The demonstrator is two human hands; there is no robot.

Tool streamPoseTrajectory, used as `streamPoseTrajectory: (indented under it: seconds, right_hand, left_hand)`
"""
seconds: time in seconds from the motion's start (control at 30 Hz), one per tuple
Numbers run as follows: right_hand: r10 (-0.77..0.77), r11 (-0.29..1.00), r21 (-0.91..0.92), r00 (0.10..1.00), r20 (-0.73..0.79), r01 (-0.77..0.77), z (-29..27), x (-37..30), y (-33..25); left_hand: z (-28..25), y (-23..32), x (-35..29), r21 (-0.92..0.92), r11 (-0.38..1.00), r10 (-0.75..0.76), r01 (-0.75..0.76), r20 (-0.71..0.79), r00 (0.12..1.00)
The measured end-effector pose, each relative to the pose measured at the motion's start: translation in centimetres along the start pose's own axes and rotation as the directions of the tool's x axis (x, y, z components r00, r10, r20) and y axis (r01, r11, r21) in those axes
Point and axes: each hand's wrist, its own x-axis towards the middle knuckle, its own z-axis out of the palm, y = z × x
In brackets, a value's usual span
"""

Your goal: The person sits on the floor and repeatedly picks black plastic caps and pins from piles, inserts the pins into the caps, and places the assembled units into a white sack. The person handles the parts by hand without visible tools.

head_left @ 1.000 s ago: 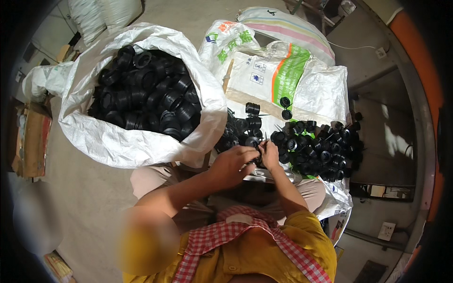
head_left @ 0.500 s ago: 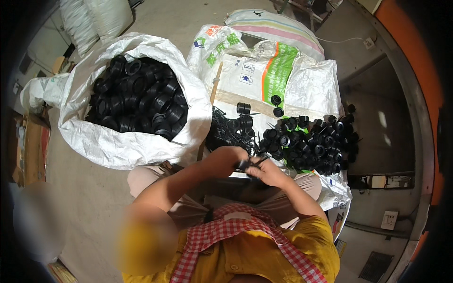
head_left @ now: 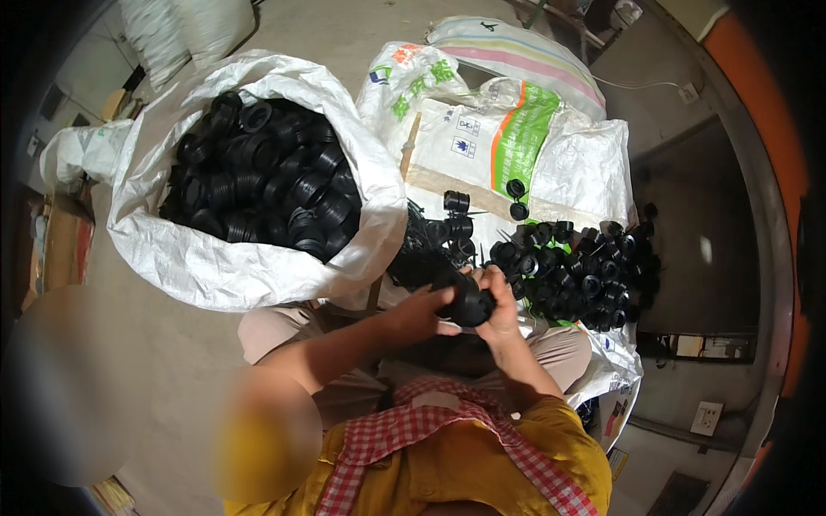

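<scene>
Over my lap, both hands meet at a black round plastic fitting [head_left: 469, 303]. My right hand [head_left: 502, 311] is wrapped round its right side, with the fingers over the top. From the left, my left hand [head_left: 420, 315] grips the other end, its thumb pointing inward. Fingers and shadow hide part of the fitting, so I cannot tell if it is one piece or several. Just beyond my hands lies a heap of small black caps [head_left: 594, 268] on flattened white sacking [head_left: 585, 189]. Thin dark plastic scraps [head_left: 415, 262] lie left of the caps.
An open white sack [head_left: 249, 288] full of black ribbed fittings [head_left: 254, 185] stands at the left. A wooden stick [head_left: 411, 142] lies between it and the sacking. A full striped sack [head_left: 525, 47] rests behind. Dark metal panels [head_left: 697, 224] bound the right side.
The blurred small dark item between my hands has given way to a larger black fitting in plain sight. My right hand has turned more upright. The whole view has shifted slightly.
</scene>
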Motion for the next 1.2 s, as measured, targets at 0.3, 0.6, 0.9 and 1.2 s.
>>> streamPoseTrajectory:
  seconds: [0.3, 0.6, 0.9, 1.2]
  right_hand:
    - [-0.267, 0.893, -0.447, 0.862, -0.430, 0.054, -6.6, 4.2, 5.9]
    - [-0.314, 0.024, -0.950, 0.900, -0.302, -0.311, -14.8, 11.3, 10.4]
    - [0.004, -0.323, -0.832, 0.878, -0.478, -0.451, -17.0, 13.2, 12.9]
    - [-0.303, -0.075, -0.997, 0.952, 0.050, 0.029, -13.1, 10.3, 5.8]
  left_hand:
    - [2.0, 1.9, 0.0, 0.964, -0.067, 0.536, -0.257, 0.252, 0.805]
    - [-5.0, 15.0, -4.3, 0.896, -0.076, 0.943, 0.438, -0.078, 0.322]
    - [-0.7, 9.0, -2.7, 0.954, -0.278, 0.801, -0.113, 0.295, 0.521]
    - [-1.3, 0.5, 1.2, 0.925, 0.317, 0.456, -0.208, 0.044, 0.889]
